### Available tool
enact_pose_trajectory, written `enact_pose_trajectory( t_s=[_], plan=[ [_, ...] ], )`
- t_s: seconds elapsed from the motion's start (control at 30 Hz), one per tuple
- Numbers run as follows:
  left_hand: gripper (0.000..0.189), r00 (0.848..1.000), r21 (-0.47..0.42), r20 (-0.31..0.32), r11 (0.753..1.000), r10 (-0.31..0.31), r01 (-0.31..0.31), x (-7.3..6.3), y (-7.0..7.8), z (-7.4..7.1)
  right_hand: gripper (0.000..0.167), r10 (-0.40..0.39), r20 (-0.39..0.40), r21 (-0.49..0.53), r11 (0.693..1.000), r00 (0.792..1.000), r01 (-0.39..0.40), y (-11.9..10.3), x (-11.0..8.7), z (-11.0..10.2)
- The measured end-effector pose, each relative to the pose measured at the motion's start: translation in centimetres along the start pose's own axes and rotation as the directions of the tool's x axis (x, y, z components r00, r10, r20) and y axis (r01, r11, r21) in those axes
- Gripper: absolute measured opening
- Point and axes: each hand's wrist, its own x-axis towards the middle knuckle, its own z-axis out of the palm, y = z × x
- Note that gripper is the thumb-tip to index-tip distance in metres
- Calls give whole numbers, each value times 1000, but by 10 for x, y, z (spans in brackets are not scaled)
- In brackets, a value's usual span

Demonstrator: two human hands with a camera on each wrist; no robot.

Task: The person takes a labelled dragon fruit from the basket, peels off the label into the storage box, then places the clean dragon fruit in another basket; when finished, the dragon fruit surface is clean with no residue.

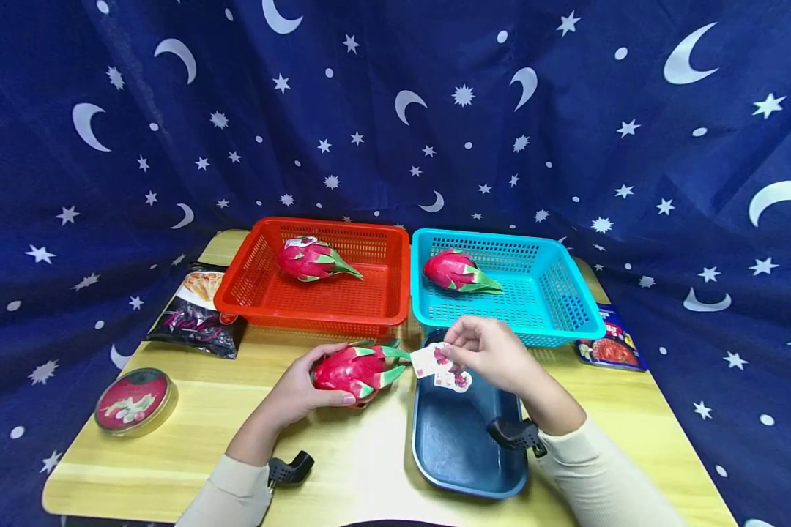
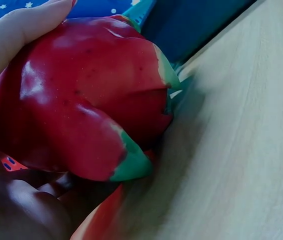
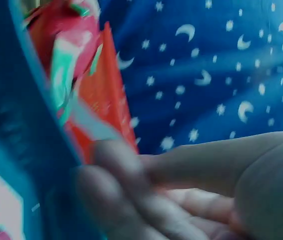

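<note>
In my left hand [image 1: 303, 384] is a red dragon fruit [image 1: 352, 372], gripped from its left side with the thumb in front; its green-tipped leaves point right. The left wrist view shows the same dragon fruit [image 2: 86, 95] close to the table. My right hand [image 1: 491, 355] pinches a white fruit label [image 1: 427, 361] between thumb and fingertips, just right of the leaf tips. Below that hand, a second white label [image 1: 453, 380] shows against the dark blue bin [image 1: 468, 454]. In the right wrist view the fingers [image 3: 116, 175] partly hide what they pinch.
Behind the hands, a red basket [image 1: 323, 318] holds a labelled dragon fruit [image 1: 313, 260]; a turquoise basket [image 1: 534, 293] holds another dragon fruit [image 1: 458, 272]. A black food bag [image 1: 198, 315] and round tin [image 1: 135, 401] are at left, a blue food packet [image 1: 613, 340] at right.
</note>
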Motion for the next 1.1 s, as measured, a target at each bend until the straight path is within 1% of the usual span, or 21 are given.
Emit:
enact_pose_trajectory(
  t_s=[0.07,0.17,0.23,0.3,0.37,0.47,0.57,0.67,0.73,0.8,0.87,0.93,0.97,1.03,1.1],
  plan=[
    [89,1000,7,-8,1000,0,0,-1,0,-1,12,76,15,1,997,997,-77,13,-10,-4],
    [90,1000,5,-16,1000,8,-8,-2,1,-2,12,145,71,34,989,987,-147,29,-21,0],
    [91,1000,-3,-14,1000,17,-17,-2,1,-3,12,162,95,61,984,982,-169,38,-26,6],
    [91,1000,-13,-9,1000,21,-21,-1,0,-3,13,171,99,75,981,980,-179,45,-29,13],
    [92,1000,-17,-5,1000,23,-23,0,0,-3,14,172,85,43,983,981,-176,49,-31,18],
    [92,1000,-16,-9,1000,18,-18,-1,0,-2,15,168,47,-79,983,985,-164,52,-32,23],
    [92,1000,-6,-12,1000,12,-12,-1,0,-1,17,178,6,-193,966,984,-173,51,-33,25],
    [91,1000,-1,-11,1000,11,-11,-1,0,0,17,193,-46,-296,934,980,-198,48,-36,26],
    [91,1000,0,-10,1000,12,-12,-1,1,0,17,203,-87,-365,904,975,-221,46,-39,25],
    [91,1000,0,-9,1000,12,-12,-1,1,0,16,224,-131,-416,872,966,-259,42,-41,24],
    [91,1000,-2,-7,1000,10,-10,0,1,0,14,243,-166,-431,854,956,-292,39,-43,21],
    [91,1000,-5,-5,1000,8,-8,0,0,0,10,252,-197,-410,856,947,-314,37,-44,14],
    [91,1000,-5,-5,1000,7,-7,0,0,0,10,251,-215,-394,862,944,-319,37,-45,10],
    [92,1000,-6,-5,1000,7,-7,0,-1,1,10,234,-268,-344,883,935,-319,38,-47,0],
    [92,1000,-6,-6,1000,8,-8,0,-1,1,13,208,-342,-285,907,917,-311,43,-50,-11]
  ],
)
